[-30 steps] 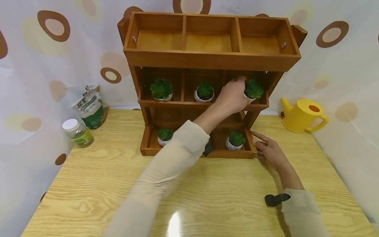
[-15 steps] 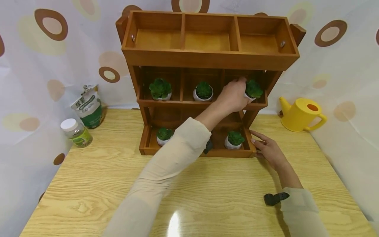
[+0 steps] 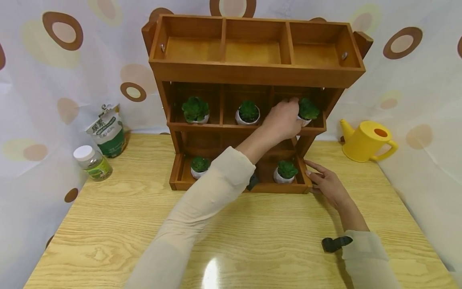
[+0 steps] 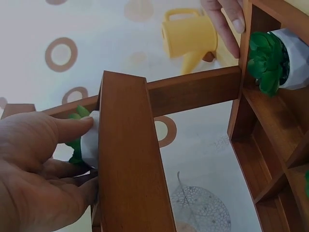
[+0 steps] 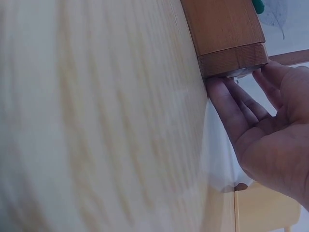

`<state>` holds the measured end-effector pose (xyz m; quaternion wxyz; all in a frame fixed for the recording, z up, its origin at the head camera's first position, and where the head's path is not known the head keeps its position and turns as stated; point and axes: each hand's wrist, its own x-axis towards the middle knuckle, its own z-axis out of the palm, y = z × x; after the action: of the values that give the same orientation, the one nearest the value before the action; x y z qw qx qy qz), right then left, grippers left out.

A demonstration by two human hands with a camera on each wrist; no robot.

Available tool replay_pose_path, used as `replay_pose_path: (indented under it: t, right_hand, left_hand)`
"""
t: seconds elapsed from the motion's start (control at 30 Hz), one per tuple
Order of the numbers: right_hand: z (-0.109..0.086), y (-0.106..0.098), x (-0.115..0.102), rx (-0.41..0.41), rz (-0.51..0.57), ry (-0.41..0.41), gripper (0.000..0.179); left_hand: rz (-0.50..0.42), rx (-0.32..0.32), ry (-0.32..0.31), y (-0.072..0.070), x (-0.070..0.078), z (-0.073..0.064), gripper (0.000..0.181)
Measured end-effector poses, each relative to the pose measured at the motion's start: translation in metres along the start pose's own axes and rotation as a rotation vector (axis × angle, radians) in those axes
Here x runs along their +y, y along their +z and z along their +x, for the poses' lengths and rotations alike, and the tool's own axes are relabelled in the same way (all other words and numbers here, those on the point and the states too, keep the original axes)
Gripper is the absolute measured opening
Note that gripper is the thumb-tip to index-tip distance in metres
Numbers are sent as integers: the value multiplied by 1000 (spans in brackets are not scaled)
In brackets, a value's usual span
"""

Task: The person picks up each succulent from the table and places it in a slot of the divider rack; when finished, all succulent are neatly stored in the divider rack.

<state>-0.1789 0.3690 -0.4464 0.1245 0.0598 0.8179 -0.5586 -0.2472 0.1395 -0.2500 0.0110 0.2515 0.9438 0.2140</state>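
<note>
In the head view my left hand [image 3: 283,118] reaches into the right compartment of the middle tier of a brown wooden shelf rack [image 3: 256,74]. It holds a green succulent in a small white pot [image 3: 308,109]. Seen from the left wrist, my thumb and fingers pinch the pot [image 4: 90,145] behind the tier's front board [image 4: 128,154]. My right hand [image 3: 330,186] touches the right end of the bottom tier with extended fingers. The right wrist view has those fingers [image 5: 227,104] against the wooden end [image 5: 234,60].
Potted succulents stand in the middle tier's left [image 3: 196,109] and centre [image 3: 248,112], and in the bottom tier's left [image 3: 199,166] and right [image 3: 286,171]. A yellow watering can [image 3: 366,140] stands right; a white-capped jar [image 3: 94,162] and a green-white pouch [image 3: 108,132] stand left.
My left hand has dipped very slightly at the pot, and the succulent has tipped a little with it. The right hand stays at the rack's end.
</note>
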Motion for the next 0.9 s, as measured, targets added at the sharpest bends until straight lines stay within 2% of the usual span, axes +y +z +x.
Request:
replay_pose_path:
  t: [0.3,0.47,0.57,0.73,0.9]
  right_hand:
    - [-1,-6,-2,-2,1,3,62]
    - [-2,-6,-2,-15,5,1,61]
    - [-3,-8,-3,-22,-39,3,61]
    - [-7,-15,-9,-26,-122,7,61]
    - [-12,-22,-14,-45,-201,-16,61]
  left_hand:
    - [18,49,2,-2,3,-7,60]
    - [-1,85,60,-7,1,-21,67]
    - [-43,129,126,-14,-3,-39,69]
    - [-141,223,220,-28,-15,-77,70]
    - [-229,351,323,-36,-41,-118,76]
